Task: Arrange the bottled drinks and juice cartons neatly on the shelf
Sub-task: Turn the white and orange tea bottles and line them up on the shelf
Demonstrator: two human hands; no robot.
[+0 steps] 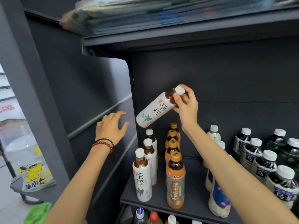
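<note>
Cannot read blurred stack [129, 15] at 12 o'clock. Pinching tilted tea bottle [152, 111] with right hand [186, 105]; holding left hand [110, 126] spread, empty.

Matt dark metal shelf [191, 188]; glossy plastic bottle [153, 110] with smooth white label.

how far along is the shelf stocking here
Done: three upright white-label tea bottles, orange-label tea bottles and dark white-capped bottles stand in rows on the shelf. In hand: the right hand holds a tilted white-label tea bottle by its neck above them; the left hand is open. Left: standing it in line. No juice cartons show.
</note>
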